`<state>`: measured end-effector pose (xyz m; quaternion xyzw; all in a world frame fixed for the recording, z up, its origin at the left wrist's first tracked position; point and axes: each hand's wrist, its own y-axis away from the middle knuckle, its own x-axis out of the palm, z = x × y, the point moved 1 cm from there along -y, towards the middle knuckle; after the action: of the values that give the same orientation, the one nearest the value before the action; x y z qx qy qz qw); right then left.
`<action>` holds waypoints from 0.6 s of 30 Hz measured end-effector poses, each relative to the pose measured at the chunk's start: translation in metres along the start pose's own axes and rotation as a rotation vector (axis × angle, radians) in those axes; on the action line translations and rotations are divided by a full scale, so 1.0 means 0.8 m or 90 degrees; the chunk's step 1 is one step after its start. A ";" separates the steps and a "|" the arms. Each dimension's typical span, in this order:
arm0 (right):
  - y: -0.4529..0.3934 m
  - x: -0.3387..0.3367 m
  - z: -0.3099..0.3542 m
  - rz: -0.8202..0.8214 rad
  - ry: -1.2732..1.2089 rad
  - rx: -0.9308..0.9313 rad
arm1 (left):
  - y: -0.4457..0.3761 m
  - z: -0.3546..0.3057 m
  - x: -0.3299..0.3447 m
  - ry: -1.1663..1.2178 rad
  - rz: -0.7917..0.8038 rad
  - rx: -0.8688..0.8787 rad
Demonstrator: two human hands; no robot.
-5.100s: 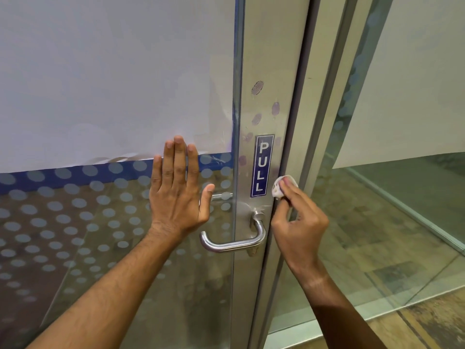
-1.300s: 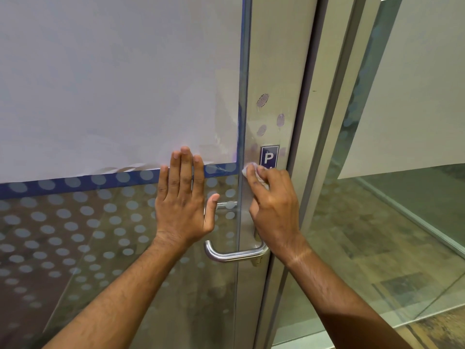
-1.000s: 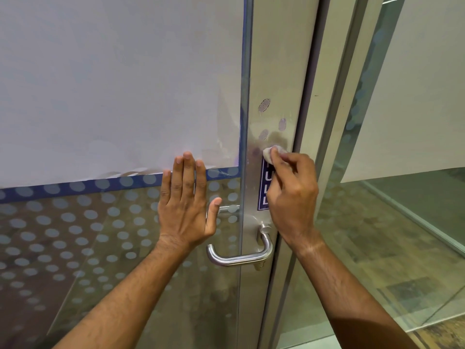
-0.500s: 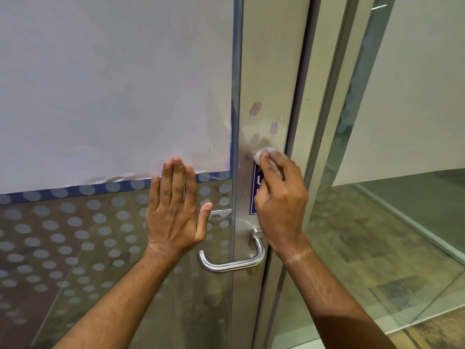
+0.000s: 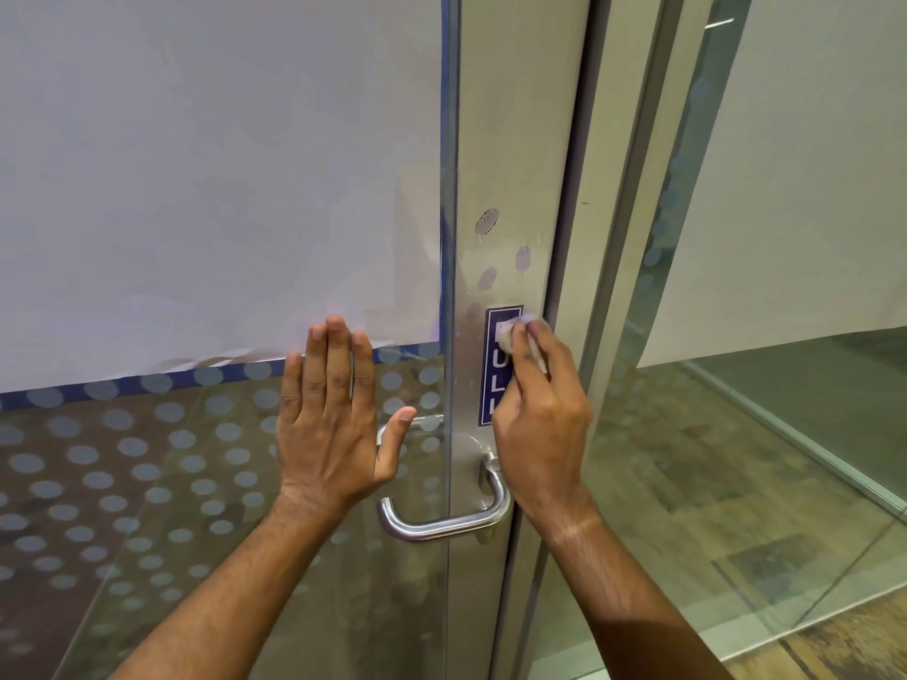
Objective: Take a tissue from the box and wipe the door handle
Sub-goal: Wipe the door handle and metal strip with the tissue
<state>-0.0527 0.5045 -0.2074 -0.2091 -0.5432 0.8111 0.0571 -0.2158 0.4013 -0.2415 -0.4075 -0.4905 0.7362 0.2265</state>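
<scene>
The tissue is already out of its box, which is not in view, so the first half of the task looks done. The wiping is under way, but at this instant it falls on the metal door stile and not on the handle itself. The right hand presses the small white wad against the top of the blue PULL sign, above the handle. Its fingers are curled round the wad and pinch it, with only a little tissue showing past the fingertips. The lever handle sits lower, just beside the right wrist, and nothing touches it; whether it has been wiped cannot be told from here, so I judge that a pass along the lever may be left. Smudges show on the stile above the sign. The left hand lies flat on the glass to the left of the stile, fingers straight and close together, thumb spread out to the side. It holds nothing and appears to steady the door.
</scene>
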 end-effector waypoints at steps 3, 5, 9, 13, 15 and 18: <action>-0.023 0.003 0.009 -0.030 -0.004 -0.002 | 0.000 0.001 -0.001 -0.005 -0.001 0.003; -0.026 0.002 0.009 -0.034 -0.019 -0.035 | 0.000 0.000 -0.001 -0.003 -0.002 0.002; -0.045 -0.013 0.000 -0.073 -0.079 -0.031 | 0.000 0.000 0.001 -0.005 -0.008 0.002; -0.077 -0.011 0.015 -0.089 -0.032 -0.041 | 0.001 0.000 0.001 0.001 -0.010 0.003; -0.076 -0.007 0.020 -0.080 -0.009 -0.050 | 0.001 0.000 0.001 0.007 -0.010 0.002; -0.062 -0.006 0.014 -0.061 0.016 -0.110 | 0.001 -0.001 0.000 0.010 -0.010 0.000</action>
<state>-0.0594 0.5129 -0.1576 -0.1973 -0.6195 0.7550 0.0849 -0.2151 0.4015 -0.2427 -0.4091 -0.4922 0.7312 0.2362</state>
